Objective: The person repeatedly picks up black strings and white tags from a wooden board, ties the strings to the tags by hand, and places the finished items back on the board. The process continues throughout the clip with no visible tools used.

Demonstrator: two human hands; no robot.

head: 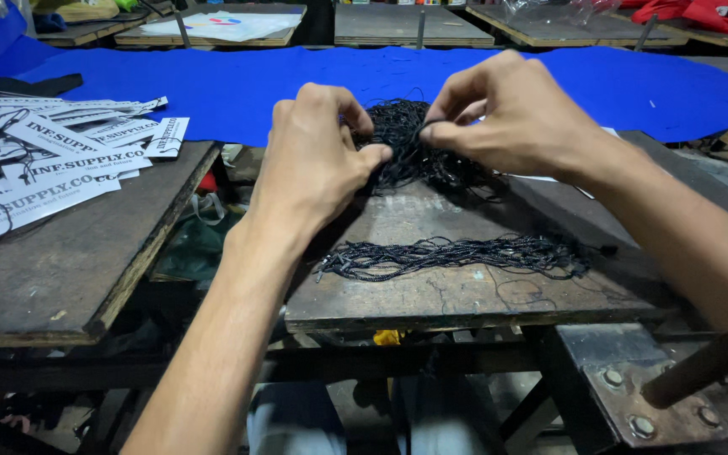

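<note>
both hands are up at the far end of the worn wooden board point(465, 295), working into a tangled heap of thin black strings point(410, 147). the left hand point(313, 160) has its fingers curled, thumb and forefinger closed on a bit of the heap at its near left edge. the right hand point(507, 114) comes in from the other side, thumb and forefinger pinched tight on what looks like a single strand at the top of the heap, the other fingers arched above it. neither hand is spread; both are pinching string.

nearer to the person, a second bunch of black strings point(457, 253) lies stretched out straight across the board, apart from the heap. to the left, on another board, is a scatter of white printed paper tags point(52, 168), some with black loops already on them. blue cloth point(297, 84) covers the table beyond.

to my eye the step in hand is teasing one string loose from the tangle. the next move calls for a steady hold by the left hand and a slow draw by the right, so the strand slides out without dragging or knotting its neighbours.
</note>
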